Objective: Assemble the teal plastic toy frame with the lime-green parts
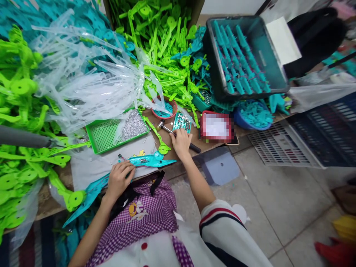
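My left hand [120, 178] is closed over a long teal plastic part [150, 161] that lies along the table's front edge. A small metal piece and thin wires show on this part. My right hand [182, 144] reaches to the near edge of a small teal tray [180, 121] of silver round pieces; its thumb and fingers are apart, fingertips at the pieces. Under that hand lies a hammer [166, 128] with a dark handle. A lime green plastic arm [158, 134] with a round end lies between my hands, its end touching the teal part.
A green tray [104, 138] of small metal pins stands beyond my left hand. Heaped lime green parts [19, 87] and clear plastic parts [89, 89] crowd the left and back. To the right are a red tray [217, 126], blue bowl [253, 114] and black bin [274, 63].
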### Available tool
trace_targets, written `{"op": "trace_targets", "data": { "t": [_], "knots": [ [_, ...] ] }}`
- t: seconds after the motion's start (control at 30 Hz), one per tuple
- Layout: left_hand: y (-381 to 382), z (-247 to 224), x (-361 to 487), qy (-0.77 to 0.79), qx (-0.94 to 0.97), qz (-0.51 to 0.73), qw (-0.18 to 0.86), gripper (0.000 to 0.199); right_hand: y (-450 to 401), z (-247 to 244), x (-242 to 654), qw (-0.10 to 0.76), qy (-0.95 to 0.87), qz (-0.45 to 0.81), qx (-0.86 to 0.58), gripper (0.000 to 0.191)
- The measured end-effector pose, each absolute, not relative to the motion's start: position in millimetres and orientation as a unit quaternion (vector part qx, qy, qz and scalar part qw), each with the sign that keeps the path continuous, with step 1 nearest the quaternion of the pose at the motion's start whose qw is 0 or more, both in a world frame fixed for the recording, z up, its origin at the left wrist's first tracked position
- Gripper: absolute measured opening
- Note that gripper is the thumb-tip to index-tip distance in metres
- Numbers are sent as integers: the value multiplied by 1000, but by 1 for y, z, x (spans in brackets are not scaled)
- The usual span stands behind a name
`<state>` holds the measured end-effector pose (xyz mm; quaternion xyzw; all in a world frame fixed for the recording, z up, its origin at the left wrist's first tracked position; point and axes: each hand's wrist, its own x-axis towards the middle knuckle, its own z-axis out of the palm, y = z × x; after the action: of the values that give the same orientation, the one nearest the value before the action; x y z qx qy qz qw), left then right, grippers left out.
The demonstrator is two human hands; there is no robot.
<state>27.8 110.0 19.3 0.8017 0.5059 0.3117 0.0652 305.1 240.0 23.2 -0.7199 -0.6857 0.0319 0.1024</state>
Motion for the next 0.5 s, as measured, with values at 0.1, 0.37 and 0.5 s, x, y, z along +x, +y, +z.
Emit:
{"op": "trace_targets", "data": {
  "t": [0.1,0.37,0.5],
  "knots": [
    [110,19,28,504,804,308,71,9,248,21,315,116,-675,35,-727,27],
    [110,21,28,498,806,314,57,9,249,38,313,192,-677,83,-706,29],
    [110,21,28,504,803,312,61,9,240,49,283,169,-697,223,-661,31]
  ]
}}
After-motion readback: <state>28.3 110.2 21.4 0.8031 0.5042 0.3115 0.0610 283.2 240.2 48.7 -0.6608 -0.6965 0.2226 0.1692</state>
